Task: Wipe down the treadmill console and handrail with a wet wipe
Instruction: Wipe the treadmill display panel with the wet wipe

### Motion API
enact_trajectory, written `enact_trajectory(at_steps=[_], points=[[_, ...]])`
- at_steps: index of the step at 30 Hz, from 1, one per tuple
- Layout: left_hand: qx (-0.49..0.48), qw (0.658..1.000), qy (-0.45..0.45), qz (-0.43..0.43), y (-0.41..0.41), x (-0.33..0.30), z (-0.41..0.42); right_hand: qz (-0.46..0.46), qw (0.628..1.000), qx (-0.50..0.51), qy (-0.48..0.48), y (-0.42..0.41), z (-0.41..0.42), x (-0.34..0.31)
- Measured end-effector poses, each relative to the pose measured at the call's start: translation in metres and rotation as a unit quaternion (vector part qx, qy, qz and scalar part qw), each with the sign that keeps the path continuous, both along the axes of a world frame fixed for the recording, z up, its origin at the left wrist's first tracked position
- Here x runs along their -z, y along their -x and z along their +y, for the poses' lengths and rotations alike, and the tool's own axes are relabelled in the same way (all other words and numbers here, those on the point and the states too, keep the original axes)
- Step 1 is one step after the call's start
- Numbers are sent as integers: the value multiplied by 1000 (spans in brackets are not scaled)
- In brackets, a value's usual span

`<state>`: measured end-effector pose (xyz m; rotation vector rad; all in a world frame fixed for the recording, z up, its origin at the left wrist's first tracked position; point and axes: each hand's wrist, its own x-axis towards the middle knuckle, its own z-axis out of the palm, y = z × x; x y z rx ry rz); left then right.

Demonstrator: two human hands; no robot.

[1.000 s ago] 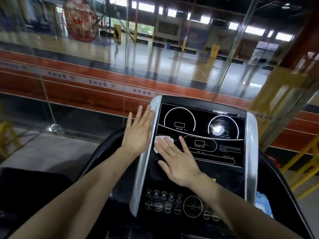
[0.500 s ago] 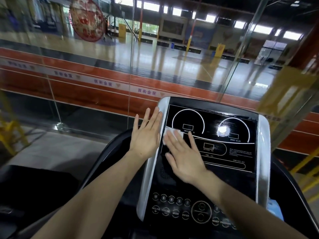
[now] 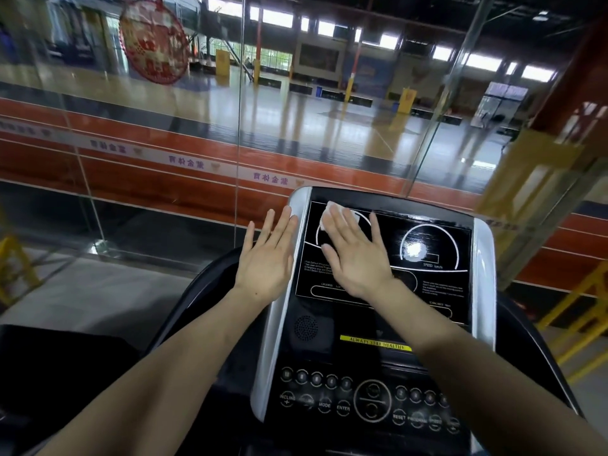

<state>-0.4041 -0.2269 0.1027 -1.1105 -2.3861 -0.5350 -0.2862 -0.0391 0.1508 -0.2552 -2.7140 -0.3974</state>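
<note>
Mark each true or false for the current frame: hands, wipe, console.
1. The right hand presses a white wet wipe flat on the console display panel. True.
2. The wipe sits over the speed dial on the display's right side. False: it is at the upper left corner, on the left dial arc; the speed dial is uncovered.
3. The left hand lies with straight fingers against the console's silver left trim. True.
4. The left hand holds a second wipe. False: it holds nothing.
5. A finger is pressing the ENTER button. False: the ENTER button is untouched, both hands are higher up.
</note>
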Motion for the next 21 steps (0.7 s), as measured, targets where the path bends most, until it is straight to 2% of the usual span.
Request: enact_trajectory(at_steps=[5, 8, 11, 16, 21], points=[[-3, 1000, -1, -10, -5, -2, 1, -53, 997, -54, 10, -64, -29, 64], [-5, 999, -23, -31, -12, -6, 6, -80, 994, -75, 0, -85, -31, 81], [-13, 999, -35, -34, -17, -6, 10, -92, 992, -83, -39, -74, -13, 63], [-39, 999, -25, 5, -20, 0, 15, -28, 999, 15, -13, -19, 29, -7], [-24, 997, -9, 68, -22, 2, 14, -28, 999, 7, 19, -35, 7, 22]])
